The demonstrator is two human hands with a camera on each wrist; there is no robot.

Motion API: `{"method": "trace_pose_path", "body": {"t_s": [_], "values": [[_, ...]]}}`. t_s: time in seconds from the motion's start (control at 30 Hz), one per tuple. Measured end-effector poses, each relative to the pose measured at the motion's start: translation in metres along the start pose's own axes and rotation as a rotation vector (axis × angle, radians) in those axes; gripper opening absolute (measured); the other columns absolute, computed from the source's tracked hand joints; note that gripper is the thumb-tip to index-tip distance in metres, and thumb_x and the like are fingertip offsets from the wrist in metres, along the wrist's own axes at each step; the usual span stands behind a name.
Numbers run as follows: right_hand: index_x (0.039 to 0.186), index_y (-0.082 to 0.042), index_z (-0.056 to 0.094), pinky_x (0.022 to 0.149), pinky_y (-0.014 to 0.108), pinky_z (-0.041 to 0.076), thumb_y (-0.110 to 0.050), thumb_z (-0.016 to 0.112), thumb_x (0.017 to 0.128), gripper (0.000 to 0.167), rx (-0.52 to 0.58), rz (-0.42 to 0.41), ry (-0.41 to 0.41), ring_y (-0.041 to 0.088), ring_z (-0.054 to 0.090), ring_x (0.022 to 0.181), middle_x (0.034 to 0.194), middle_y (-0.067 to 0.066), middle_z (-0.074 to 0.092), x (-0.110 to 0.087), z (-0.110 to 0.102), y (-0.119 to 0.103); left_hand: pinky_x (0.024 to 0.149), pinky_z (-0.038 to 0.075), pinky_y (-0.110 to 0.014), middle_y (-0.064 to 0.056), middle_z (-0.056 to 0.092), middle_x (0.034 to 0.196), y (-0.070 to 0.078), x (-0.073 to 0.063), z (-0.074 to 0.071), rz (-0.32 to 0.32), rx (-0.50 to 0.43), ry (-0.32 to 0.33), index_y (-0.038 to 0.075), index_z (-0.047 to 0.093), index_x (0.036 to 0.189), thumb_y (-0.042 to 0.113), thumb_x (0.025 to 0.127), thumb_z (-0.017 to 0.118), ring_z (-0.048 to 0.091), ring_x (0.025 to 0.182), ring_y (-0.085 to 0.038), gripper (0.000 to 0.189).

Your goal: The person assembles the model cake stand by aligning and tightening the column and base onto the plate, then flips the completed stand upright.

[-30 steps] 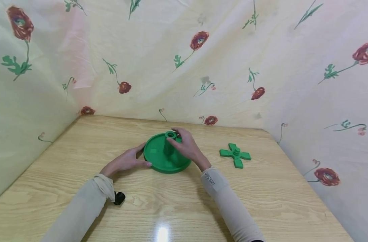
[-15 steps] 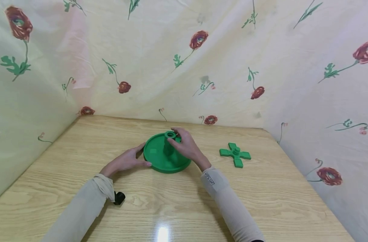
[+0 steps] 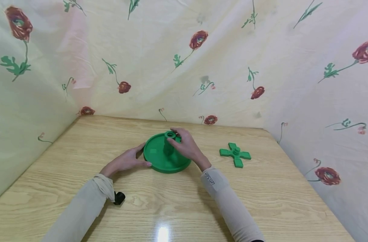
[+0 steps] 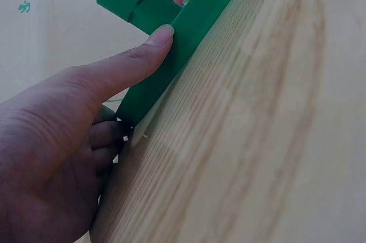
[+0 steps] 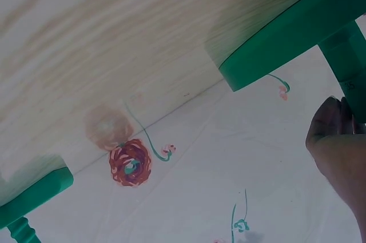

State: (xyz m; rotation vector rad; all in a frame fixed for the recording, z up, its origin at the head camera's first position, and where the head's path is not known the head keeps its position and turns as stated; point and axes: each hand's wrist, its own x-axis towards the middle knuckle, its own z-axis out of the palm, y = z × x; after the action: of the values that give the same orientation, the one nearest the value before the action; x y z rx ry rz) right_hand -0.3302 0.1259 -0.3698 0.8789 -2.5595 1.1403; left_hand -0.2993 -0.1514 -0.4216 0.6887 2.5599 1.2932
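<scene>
Head view: I have the dish flat on the table at centre, with the tube standing upright on it, and the cross lying apart to the right. My left hand grips the dish's left edge, thumb at the near side and fingers curled round farther back; the left wrist view puts that thumb against the outer wall. My right hand holds the tube near its top, thumb on the near side, fingertips round the far side.

I can't tell whether the tube is fixed at its foot or merely standing there, and that is my main worry. If it is loose, a sideways pull so high up could tip it over. If I twist it and the left hand's hold is too light, the dish could spin along with it or slide across the table, since its low wall gives little to grip. Pushing off-centre might lift an edge. The cross seems safe, though a careless swing of the right hand could knock 1 of its 4 arms.
</scene>
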Motion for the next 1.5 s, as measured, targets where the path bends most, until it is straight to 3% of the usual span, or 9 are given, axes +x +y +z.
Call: {"method": "trace_pose_path", "body": {"t_s": [0.33, 0.6, 0.87, 1.07, 1.5], "values": [[0.142, 0.005, 0.056, 0.101, 0.050, 0.049, -0.021, 0.069, 0.102, 0.050, -0.015, 0.055, 0.020, 0.035, 0.056, 0.119, 0.132, 0.022, 0.059, -0.0005, 0.0018, -0.0043, 0.119, 0.025, -0.061, -0.026, 0.021, 0.167, -0.0021, -0.0001, -0.0004, 0.003, 0.002, -0.003, 0.000, 0.014, 0.165, 0.043, 0.093, 0.079, 0.019, 0.153, -0.043, 0.106], [0.144, 0.007, 0.055, 0.104, 0.049, 0.048, -0.016, 0.067, 0.103, 0.048, 0.004, 0.001, 0.000, 0.035, 0.056, 0.123, 0.134, 0.023, 0.060, -0.0001, 0.0016, -0.0019, 0.119, 0.025, -0.061, -0.026, 0.021, 0.166, -0.0026, -0.0008, -0.0010, 0.008, -0.002, -0.005, -0.001, 0.014, 0.165, 0.043, 0.093, 0.079, 0.019, 0.153, -0.043, 0.107], [0.144, 0.003, 0.055, 0.105, 0.051, 0.045, -0.023, 0.069, 0.102, 0.051, -0.012, 0.069, 0.008, 0.036, 0.051, 0.126, 0.136, 0.020, 0.059, 0.0001, 0.0030, -0.0037, 0.119, 0.025, -0.061, -0.026, 0.022, 0.166, -0.0029, 0.0000, -0.0008, 0.009, -0.002, -0.005, -0.001, 0.014, 0.165, 0.044, 0.093, 0.079, 0.019, 0.153, -0.043, 0.106], [0.144, 0.004, 0.055, 0.107, 0.051, 0.045, -0.019, 0.067, 0.103, 0.049, -0.015, 0.038, 0.000, 0.036, 0.051, 0.128, 0.137, 0.021, 0.058, 0.0000, 0.0014, -0.0036, 0.118, 0.025, -0.061, -0.027, 0.021, 0.166, -0.0023, 0.0003, -0.0007, 0.016, -0.004, -0.004, -0.001, 0.014, 0.164, 0.042, 0.094, 0.079, 0.020, 0.153, -0.043, 0.105], [0.141, 0.005, 0.057, 0.099, 0.049, 0.050, -0.018, 0.069, 0.102, 0.047, 0.005, 0.040, 0.017, 0.033, 0.056, 0.116, 0.129, 0.021, 0.060, 0.0003, 0.0020, -0.0051, 0.119, 0.025, -0.060, -0.027, 0.021, 0.166, -0.0017, 0.0007, -0.0008, 0.016, -0.012, -0.005, -0.002, 0.013, 0.164, 0.042, 0.093, 0.079, 0.019, 0.153, -0.043, 0.106]]}}
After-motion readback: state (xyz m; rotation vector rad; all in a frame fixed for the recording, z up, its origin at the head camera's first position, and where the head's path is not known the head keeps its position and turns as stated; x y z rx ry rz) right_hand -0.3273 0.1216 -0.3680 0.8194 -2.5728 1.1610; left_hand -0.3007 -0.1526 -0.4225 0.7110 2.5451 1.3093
